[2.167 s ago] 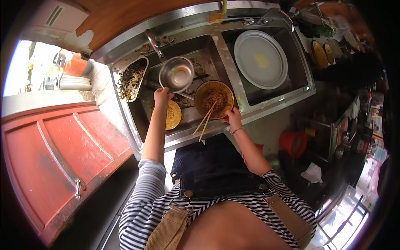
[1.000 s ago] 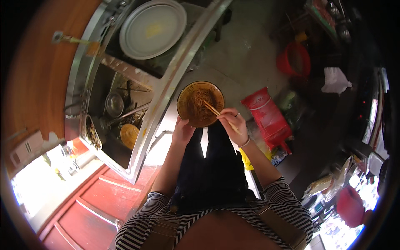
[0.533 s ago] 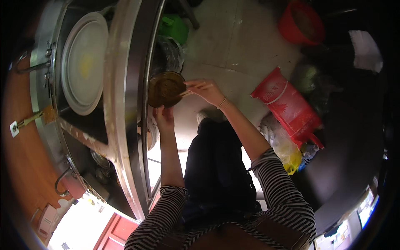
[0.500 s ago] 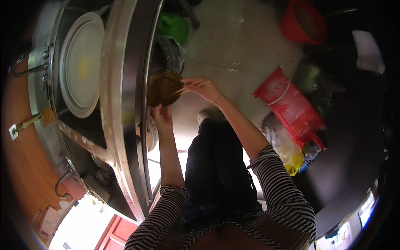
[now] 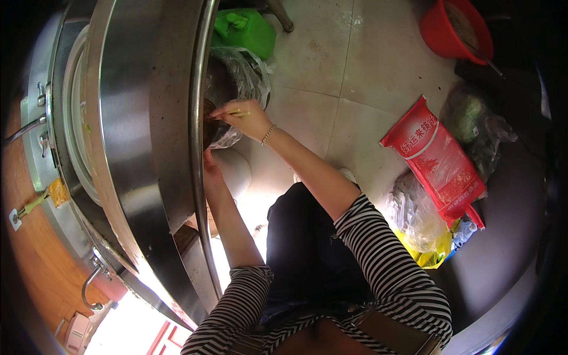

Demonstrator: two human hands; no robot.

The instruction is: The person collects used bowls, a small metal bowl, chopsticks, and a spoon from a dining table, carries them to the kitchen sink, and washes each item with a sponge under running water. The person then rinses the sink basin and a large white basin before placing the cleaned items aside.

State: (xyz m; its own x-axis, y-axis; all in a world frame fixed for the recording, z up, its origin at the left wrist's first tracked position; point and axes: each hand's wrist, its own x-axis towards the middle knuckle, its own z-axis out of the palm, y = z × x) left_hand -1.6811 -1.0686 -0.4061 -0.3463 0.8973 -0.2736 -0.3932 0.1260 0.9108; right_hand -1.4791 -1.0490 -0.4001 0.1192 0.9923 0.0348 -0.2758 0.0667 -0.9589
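The right hand [image 5: 245,120], left of centre in the upper half of the frame, pinches a pair of chopsticks [image 5: 239,114] between its fingers, and their tips point left toward a brown bowl [image 5: 209,135]. The bowl is left of the frame's centre, next to the sink's metal rail [image 5: 200,106], which hides most of it; its contents cannot be made out. The left hand [image 5: 211,170] is just below the bowl, partly behind the same rail; whether its fingers are spread or gripping cannot be told. A beaded bracelet [image 5: 269,134] circles the right wrist, and striped sleeves [image 5: 387,248] cover both upper arms.

Behind the bowl and the right hand, a clear plastic bag [image 5: 254,77] spreads around a dark opening, with a green jug [image 5: 251,35] just above it. A pale rounded container [image 5: 236,171] is near the left hand, to its right. The steel sink [image 5: 133,124] fills much of the left side, and a curved tap [image 5: 87,290] is at the lower left. On the right, a red packet [image 5: 438,160] lies tilted on top of clear and yellow bags [image 5: 429,251]. A red bucket [image 5: 435,32] is at the upper right of the tiled floor [image 5: 313,65].
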